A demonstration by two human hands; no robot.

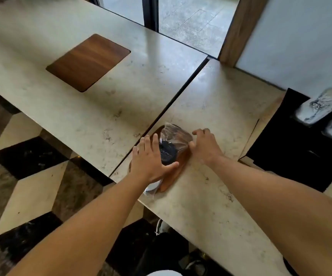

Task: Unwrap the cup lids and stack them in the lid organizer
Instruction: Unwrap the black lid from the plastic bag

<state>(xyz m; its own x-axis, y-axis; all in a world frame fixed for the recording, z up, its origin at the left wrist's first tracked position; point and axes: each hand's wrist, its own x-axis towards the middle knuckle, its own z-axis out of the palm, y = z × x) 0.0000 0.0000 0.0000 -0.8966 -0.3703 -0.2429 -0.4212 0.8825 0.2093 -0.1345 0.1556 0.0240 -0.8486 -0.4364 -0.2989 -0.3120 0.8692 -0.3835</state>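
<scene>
Item: clear plastic bag (174, 136) holding a stack of black cup lids (168, 153), lying on a brown wooden inlay (178, 172) set into the near stone table (211, 206), close to that table's left edge. Left hand (151, 161): fingers straight and spread, palm laid flat over the bag and lids from the 7 o'clock side, thumb pointing toward 3 o'clock across the inlay. Right hand (204, 145): at 3 o'clock of the bag, fingers curled, thumb and fingers at the bag's right edge; whether they actually pinch the plastic cannot be told. A loose end of the bag sticks out beneath the left wrist toward 6 o'clock. Second stone table (61, 82) adjoins at 10 o'clock, divided from the near one by a dark seam, and carries its own wooden inlay (88, 61). Black lid organizer (292, 156) stands at 3 o'clock, well apart from the bag, with white patterned cups (316, 108) lying in its slots. Chequered floor (22, 156) shows at 8 o'clock.
</scene>
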